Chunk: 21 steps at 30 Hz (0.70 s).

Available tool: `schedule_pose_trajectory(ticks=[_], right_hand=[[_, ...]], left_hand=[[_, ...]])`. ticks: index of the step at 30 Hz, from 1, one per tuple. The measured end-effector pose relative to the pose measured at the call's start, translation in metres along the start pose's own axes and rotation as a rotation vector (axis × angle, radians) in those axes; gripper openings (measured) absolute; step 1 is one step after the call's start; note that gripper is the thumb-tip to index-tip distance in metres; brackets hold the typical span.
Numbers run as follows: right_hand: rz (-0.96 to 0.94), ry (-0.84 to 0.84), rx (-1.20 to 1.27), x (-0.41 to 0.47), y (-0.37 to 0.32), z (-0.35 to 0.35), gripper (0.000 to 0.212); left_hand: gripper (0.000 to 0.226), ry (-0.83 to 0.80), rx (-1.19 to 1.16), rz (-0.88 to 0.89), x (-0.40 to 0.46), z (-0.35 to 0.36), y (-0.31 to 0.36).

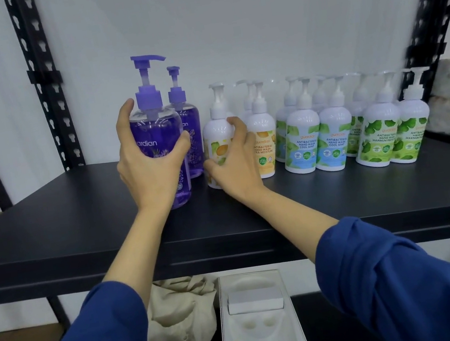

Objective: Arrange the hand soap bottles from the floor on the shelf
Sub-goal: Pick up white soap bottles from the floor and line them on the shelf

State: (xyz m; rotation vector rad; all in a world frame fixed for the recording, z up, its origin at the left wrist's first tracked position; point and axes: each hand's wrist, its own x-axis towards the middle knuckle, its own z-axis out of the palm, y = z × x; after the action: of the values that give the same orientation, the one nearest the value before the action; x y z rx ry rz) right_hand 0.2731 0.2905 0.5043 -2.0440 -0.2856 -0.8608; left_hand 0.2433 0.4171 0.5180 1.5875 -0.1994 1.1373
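Purple soap fills the front purple bottle [159,151], which stands upright on the black shelf [49,229] with the left hand [148,165] wrapped around it in a closed grip, thumb on its right side. Just behind it stands a second purple bottle [188,128]. Beside them the right hand [234,162] curls its grip around a white bottle with an orange label [217,141], also upright on the shelf. Further right, more white pump bottles [331,134] stand in close rows, labelled orange, blue and green. Below the shelf lie a white moulded tray [259,328] and a beige cloth [182,311].
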Motion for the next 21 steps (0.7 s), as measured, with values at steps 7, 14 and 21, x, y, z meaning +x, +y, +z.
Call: schedule_pose_trajectory(ticks=[7,14,21], right_hand=[[-0.044,0.087,-0.249,0.002,0.001,0.004,0.071],[-0.056,0.128,-0.403,0.01,0.006,0.005,0.066],[-0.126,0.111,-0.405,0.007,0.008,0.001,0.062]], left_hand=[[0.079,0.007,0.005,-0.007,0.0,-0.001,0.001],[0.078,0.002,0.005,0.0,-0.001,-0.001,0.001],[0.079,0.001,0.005,-0.008,0.001,-0.001,0.001]])
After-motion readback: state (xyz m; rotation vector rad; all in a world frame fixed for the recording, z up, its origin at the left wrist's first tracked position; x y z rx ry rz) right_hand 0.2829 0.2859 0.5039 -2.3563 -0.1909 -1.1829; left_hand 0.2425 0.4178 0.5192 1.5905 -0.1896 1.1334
